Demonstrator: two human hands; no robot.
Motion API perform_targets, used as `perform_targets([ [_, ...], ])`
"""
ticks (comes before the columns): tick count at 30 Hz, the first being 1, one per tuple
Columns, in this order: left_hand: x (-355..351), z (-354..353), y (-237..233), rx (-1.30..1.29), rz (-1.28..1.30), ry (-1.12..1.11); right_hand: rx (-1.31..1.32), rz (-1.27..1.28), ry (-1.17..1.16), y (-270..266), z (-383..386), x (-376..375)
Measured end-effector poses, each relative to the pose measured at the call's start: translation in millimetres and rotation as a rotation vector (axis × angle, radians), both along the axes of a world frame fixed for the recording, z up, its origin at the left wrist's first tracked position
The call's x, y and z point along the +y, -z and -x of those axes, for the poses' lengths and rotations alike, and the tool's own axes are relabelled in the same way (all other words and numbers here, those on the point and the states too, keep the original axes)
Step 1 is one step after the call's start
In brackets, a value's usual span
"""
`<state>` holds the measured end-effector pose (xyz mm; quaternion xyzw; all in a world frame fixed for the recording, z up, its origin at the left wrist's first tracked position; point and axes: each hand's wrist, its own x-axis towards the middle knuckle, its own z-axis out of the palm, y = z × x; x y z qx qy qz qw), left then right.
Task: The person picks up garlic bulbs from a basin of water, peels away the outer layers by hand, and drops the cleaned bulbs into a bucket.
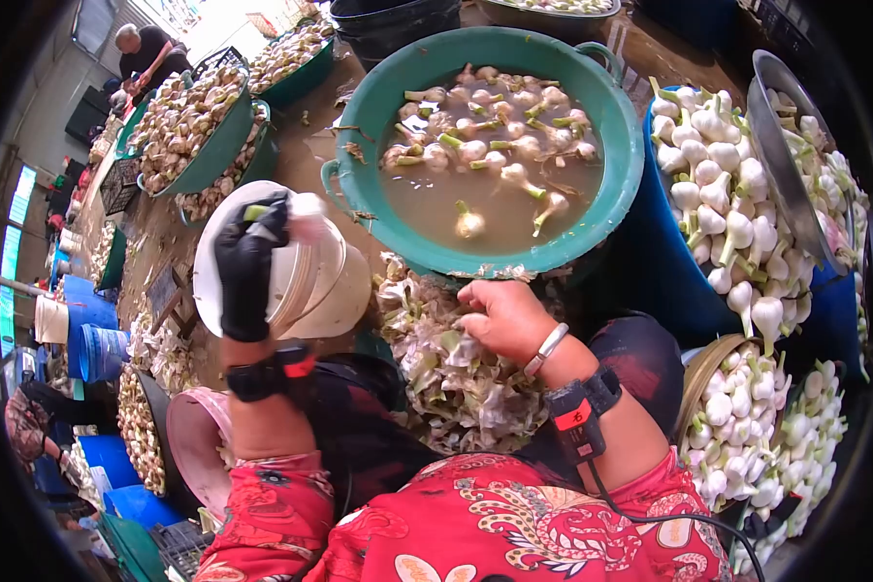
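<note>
My left hand [247, 260], in a black glove, is raised over a white bucket [225, 254]. It grips a garlic bulb [307, 215] by its green stem; the bulb is smeared by motion. My right hand [509, 318], bare, hangs over a heap of garlic peelings [466, 373] between my knees. Its thumb and forefinger are bent and apart, with nothing I can make out between them. Just beyond it stands a green tub [495, 267] of murky water, where several unpeeled garlic bulbs [470, 150] float.
On the right, a blue barrel [664, 242] is full of white garlic, with a metal basin [781, 160] leaning beside it. More peeled garlic [737, 417] sits lower right. Heaped green basins [209, 145] stand at back left. A person [150, 58] works farther off.
</note>
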<state>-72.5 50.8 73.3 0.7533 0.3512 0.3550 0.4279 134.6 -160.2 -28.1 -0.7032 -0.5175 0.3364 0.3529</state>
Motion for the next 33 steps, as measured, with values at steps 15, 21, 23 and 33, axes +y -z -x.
perform_targets([
  [15,4.2,-199.4,139.3,0.829,-0.203,0.645,0.734,-0.441,0.909,-37.1,-47.1,6.3],
  [21,-5.7,-195.6,112.4,0.837,0.296,0.562,0.678,-0.451,0.834,-28.9,-54.6,8.1],
  [23,-18.6,-174.7,76.9,0.475,0.390,0.543,0.451,-0.295,0.690,-30.8,-46.3,6.7],
  [33,-76.8,-95.8,53.2,0.003,0.181,0.487,0.495,-0.479,0.370,-23.9,-8.3,14.8],
])
